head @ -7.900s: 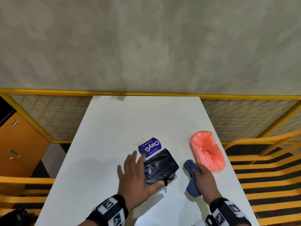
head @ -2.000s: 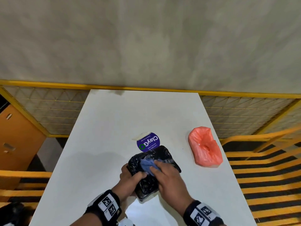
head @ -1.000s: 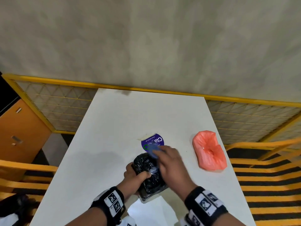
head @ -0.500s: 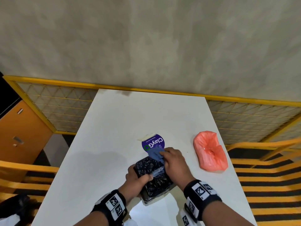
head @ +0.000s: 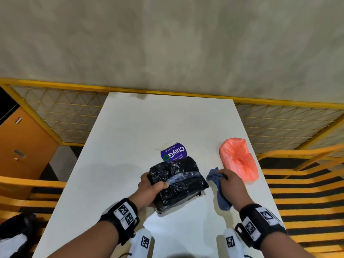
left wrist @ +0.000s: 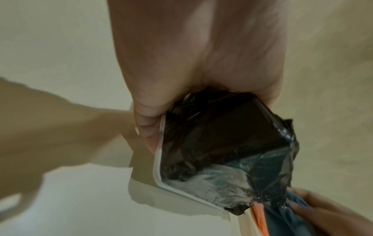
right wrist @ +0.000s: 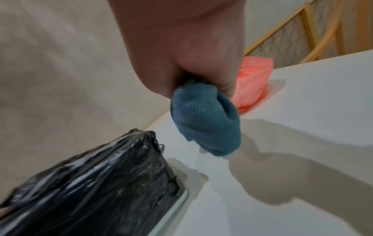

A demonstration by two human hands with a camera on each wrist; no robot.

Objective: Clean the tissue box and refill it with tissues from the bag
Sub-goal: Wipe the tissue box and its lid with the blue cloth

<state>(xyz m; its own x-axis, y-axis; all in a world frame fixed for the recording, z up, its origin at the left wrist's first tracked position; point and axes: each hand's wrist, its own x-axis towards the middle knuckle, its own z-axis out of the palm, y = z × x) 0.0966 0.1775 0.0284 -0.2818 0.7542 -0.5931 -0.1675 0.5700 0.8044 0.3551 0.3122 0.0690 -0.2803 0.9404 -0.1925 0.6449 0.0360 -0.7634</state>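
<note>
The tissue box [head: 178, 183] is wrapped in crinkled black plastic and tilted up off the white table [head: 130, 138]. My left hand [head: 150, 187] grips its near left end, thumb on top; the left wrist view shows the box [left wrist: 222, 143] with a pale rim. My right hand [head: 229, 185] holds a bunched blue cloth [head: 216, 179] just right of the box, off its surface. In the right wrist view the cloth [right wrist: 206, 121] hangs from my fist above the table, beside the box [right wrist: 90, 183]. An orange-pink bag [head: 238, 161] lies further right.
A round purple "ClayGo" sticker [head: 173, 151] with a strip of tape sits on the table just behind the box. Yellow mesh railings [head: 279, 120] border the table behind and on both sides. An orange cabinet [head: 20, 146] stands at the left.
My right hand has pulled the cloth off the box's far end and moved to the right of it. The left hand keeps its grip on the tilted box.
</note>
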